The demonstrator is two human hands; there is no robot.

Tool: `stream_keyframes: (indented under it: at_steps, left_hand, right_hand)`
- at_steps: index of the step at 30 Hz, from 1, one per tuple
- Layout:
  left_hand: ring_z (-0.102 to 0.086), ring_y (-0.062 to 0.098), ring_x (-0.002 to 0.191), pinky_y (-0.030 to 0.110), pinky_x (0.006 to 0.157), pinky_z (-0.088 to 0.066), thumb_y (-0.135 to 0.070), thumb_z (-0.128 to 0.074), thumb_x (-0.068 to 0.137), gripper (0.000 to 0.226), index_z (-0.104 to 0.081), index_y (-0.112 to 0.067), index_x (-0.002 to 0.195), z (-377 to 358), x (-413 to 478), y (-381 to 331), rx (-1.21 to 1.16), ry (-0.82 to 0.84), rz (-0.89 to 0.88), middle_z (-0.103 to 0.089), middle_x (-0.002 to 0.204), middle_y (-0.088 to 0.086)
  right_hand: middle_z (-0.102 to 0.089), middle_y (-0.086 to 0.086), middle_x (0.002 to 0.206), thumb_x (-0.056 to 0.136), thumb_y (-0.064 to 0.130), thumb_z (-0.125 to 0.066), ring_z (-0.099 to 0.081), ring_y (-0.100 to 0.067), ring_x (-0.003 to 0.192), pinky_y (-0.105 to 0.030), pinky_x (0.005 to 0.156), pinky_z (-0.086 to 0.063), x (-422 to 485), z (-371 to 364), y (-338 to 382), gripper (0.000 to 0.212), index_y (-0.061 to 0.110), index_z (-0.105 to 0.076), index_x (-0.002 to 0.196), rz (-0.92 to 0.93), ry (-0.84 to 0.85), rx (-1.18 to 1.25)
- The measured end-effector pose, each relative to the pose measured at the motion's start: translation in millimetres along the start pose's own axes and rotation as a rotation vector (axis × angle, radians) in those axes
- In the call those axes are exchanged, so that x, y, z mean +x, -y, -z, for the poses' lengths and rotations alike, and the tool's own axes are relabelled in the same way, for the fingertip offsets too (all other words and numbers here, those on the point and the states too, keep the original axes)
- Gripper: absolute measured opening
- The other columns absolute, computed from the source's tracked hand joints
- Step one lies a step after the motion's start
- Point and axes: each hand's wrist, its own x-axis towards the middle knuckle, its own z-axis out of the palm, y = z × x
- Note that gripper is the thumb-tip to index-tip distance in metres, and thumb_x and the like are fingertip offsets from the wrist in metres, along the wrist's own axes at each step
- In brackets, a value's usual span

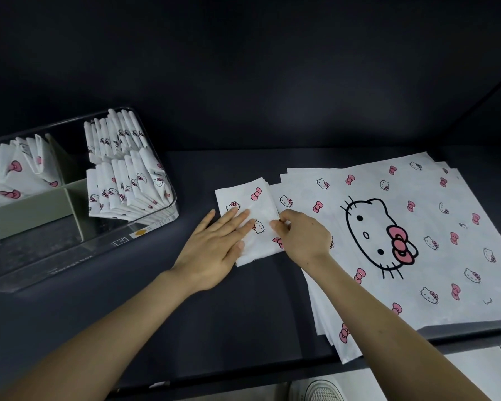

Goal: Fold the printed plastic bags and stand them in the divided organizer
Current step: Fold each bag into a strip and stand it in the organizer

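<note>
A folded white bag (250,206) printed with pink bows and cat faces lies on the dark table, just left of the flat stack. My left hand (214,247) presses flat on its left half with straight fingers. My right hand (304,234) pinches the folded bag's right edge between thumb and fingertips. A stack of unfolded printed bags (417,233) lies flat to the right, under my right wrist. The clear divided organizer (145,227) stands at the left, with several folded bags (125,175) upright in its right compartments and more in the far left one.
The organizer's near compartments show only grey dividers (41,204). The table's front edge (388,353) runs below the stack, with pale floor and a shoe (321,392) beyond it. A dark wall closes the back.
</note>
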Motion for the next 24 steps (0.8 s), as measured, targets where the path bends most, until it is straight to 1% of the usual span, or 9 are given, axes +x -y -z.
stream_keyframes:
  at_steps: [3,4,5,7,9,11,14,20,24]
  left_hand:
    - [0.016,-0.007,0.139,0.022,0.113,0.019,-0.055,0.012,0.086,0.072,-0.016,-0.036,0.150,1,2,1,-0.021,0.010,0.014,0.005,0.151,-0.025]
    - [0.017,-0.008,0.139,0.022,0.113,0.020,-0.059,0.014,0.086,0.075,-0.017,-0.036,0.150,1,3,1,-0.020,0.008,0.012,0.005,0.151,-0.025]
    - [0.017,-0.008,0.139,0.021,0.112,0.020,-0.062,0.016,0.084,0.078,-0.017,-0.036,0.150,0,3,1,-0.019,0.009,0.009,0.005,0.151,-0.025]
    - [0.018,-0.009,0.138,0.021,0.112,0.021,-0.060,0.011,0.085,0.075,-0.016,-0.035,0.150,1,3,0,-0.025,0.022,0.016,0.006,0.151,-0.025]
    - [0.019,-0.010,0.137,0.022,0.112,0.020,-0.057,0.005,0.084,0.072,-0.015,-0.036,0.150,3,2,-1,-0.049,0.030,0.029,0.007,0.151,-0.025]
    - [0.021,-0.012,0.136,0.021,0.112,0.021,-0.059,0.003,0.083,0.072,-0.012,-0.037,0.150,4,2,-2,-0.055,0.042,0.031,0.009,0.151,-0.026]
    - [0.023,-0.011,0.136,0.023,0.113,0.021,-0.061,0.002,0.083,0.072,-0.009,-0.037,0.150,4,1,-1,-0.034,0.054,0.017,0.011,0.151,-0.025]
    - [0.018,-0.006,0.139,0.024,0.110,0.025,-0.063,0.003,0.080,0.074,-0.006,-0.038,0.148,7,4,3,0.024,0.079,0.004,0.011,0.152,-0.024]
    - [0.022,-0.006,0.138,0.031,0.114,0.021,-0.073,0.004,0.077,0.075,0.003,-0.041,0.145,9,5,6,0.045,0.127,-0.019,0.017,0.150,-0.025]
  right_hand:
    - [-0.064,0.005,0.092,0.094,0.053,-0.043,-0.059,-0.023,0.089,-0.030,0.074,-0.043,-9,-2,2,0.033,0.022,-0.050,0.104,-0.037,0.015,0.113]
    - [-0.066,0.003,0.096,0.090,0.059,-0.046,-0.060,-0.024,0.093,-0.032,0.080,-0.044,-16,-6,5,0.044,0.022,-0.050,0.115,-0.036,-0.027,0.107]
    - [-0.066,0.002,0.096,0.086,0.062,-0.050,-0.060,-0.026,0.093,-0.034,0.082,-0.044,-23,-15,6,0.055,0.021,-0.050,0.123,0.010,-0.141,0.045]
    - [-0.065,-0.003,0.084,0.077,0.058,-0.061,-0.061,-0.029,0.079,-0.037,0.071,-0.045,-35,-34,5,0.062,0.014,-0.058,0.120,0.121,-0.402,-0.086]
    - [-0.063,-0.007,0.079,0.070,0.045,-0.071,-0.060,-0.031,0.068,-0.038,0.061,-0.047,-38,-44,-2,0.057,0.009,-0.063,0.114,0.119,-0.530,-0.117]
    - [-0.063,-0.010,0.080,0.068,0.033,-0.081,-0.059,-0.032,0.067,-0.038,0.059,-0.046,-37,-45,-13,0.054,0.009,-0.064,0.113,0.077,-0.560,-0.086]
    - [-0.061,-0.010,0.079,0.069,0.026,-0.084,-0.058,-0.032,0.066,-0.037,0.057,-0.044,-40,-44,-25,0.048,0.013,-0.066,0.111,0.084,-0.588,-0.078]
    - [-0.058,-0.008,0.078,0.071,0.026,-0.082,-0.055,-0.031,0.065,-0.037,0.058,-0.042,-37,-46,-27,0.044,0.021,-0.069,0.112,0.127,-0.589,-0.037]
    - [-0.058,-0.008,0.077,0.071,0.028,-0.081,-0.056,-0.031,0.066,-0.037,0.059,-0.042,-36,-46,-30,0.042,0.023,-0.070,0.111,0.139,-0.582,-0.026]
